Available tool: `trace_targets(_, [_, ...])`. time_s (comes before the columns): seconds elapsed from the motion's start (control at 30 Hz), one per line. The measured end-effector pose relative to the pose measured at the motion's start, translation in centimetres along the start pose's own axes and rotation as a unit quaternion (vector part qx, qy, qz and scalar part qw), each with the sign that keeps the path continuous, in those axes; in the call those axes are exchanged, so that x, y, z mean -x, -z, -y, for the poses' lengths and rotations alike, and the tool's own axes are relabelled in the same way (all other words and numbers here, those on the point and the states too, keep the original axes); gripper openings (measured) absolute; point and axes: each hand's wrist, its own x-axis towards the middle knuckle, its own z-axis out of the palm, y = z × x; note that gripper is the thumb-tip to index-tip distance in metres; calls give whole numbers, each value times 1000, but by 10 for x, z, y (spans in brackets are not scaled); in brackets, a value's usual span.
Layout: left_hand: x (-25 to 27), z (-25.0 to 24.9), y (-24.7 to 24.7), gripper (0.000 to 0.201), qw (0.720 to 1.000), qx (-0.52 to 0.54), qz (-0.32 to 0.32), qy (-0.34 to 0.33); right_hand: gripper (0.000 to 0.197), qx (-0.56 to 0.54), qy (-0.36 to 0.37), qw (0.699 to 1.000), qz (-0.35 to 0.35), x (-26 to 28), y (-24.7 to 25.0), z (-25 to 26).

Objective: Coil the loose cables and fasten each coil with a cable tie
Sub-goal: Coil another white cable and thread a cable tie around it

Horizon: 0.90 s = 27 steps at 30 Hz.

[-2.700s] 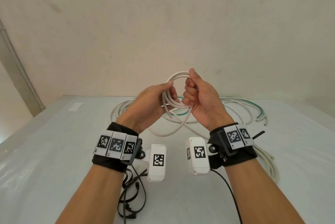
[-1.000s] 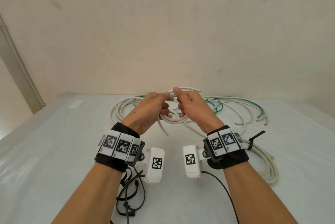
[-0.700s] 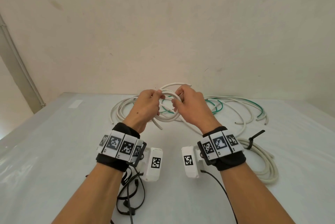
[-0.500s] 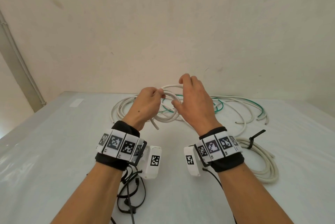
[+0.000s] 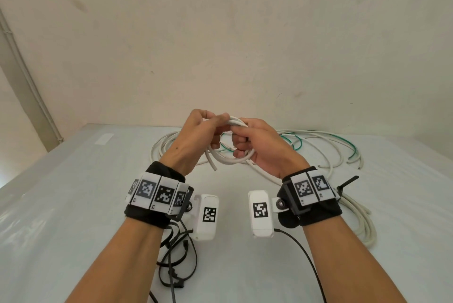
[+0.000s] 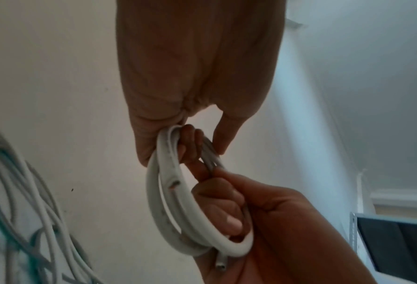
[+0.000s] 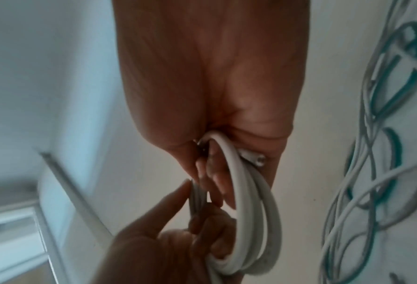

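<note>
A small white cable coil (image 5: 230, 158) hangs in the air above the table, held by both hands. My left hand (image 5: 201, 131) grips its left and top side, thumb and fingers curled round the strands. My right hand (image 5: 255, 145) grips the right side with fingers curled through the loop. The left wrist view shows the coil (image 6: 168, 209) with a cut end (image 6: 220, 267) sticking out below the right hand. The right wrist view shows the coil (image 7: 251, 221) running through my right palm, another cut end (image 7: 258, 159) beside it. Black cable ties (image 5: 176, 263) lie on the table under my left forearm.
Loose white and green cables (image 5: 318, 145) sprawl across the far side of the white table (image 5: 73, 204). A tied white coil (image 5: 362, 219) with a black tie (image 5: 348, 182) lies to the right. A wall stands right behind the table.
Both hands dropped from a raised position, and the coil came with them. My right hand briefly opened above the coil, then closed on its right side again.
</note>
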Motion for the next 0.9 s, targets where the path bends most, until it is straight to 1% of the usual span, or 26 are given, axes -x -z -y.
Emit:
trace_targets(0.1, [-1,2,-2,41,998,59,-21,-13,17,-54,2,999,0,2,-1,6])
trace_targets(0.2, [0,-3,-7,47,997,71,-30,-29,27,-60,3,998,-20,3,-4,10])
trace_targets(0.3, [4,-8,-10,35,995,88,-2,-45,36,-31,-1,999,-38,4,-7,12])
trace_targets(0.4, [7,-13,-10,32,995,97,4,-24,39,-29,3,999,-38,4,-10,11])
trace_targets(0.47, [8,-15,-7,30,995,96,11,-11,39,-44,4,998,-42,4,-13,10])
trace_targets(0.63, [10,-19,-3,30,997,77,27,-8,42,-118,-13,992,-29,4,-16,12])
trace_targets(0.7, [6,-23,-4,30,997,68,44,8,42,-135,-14,990,-42,3,-15,14])
trace_targets(0.77, [0,-28,-3,30,994,71,80,30,40,-118,-9,990,-73,2,-13,15])
trace_targets(0.83, [-5,-29,3,30,991,59,111,50,41,-71,0,992,-101,2,-11,15])
trace_targets(0.9, [-10,-24,13,33,990,-19,122,63,44,-14,13,994,-106,4,-10,13])
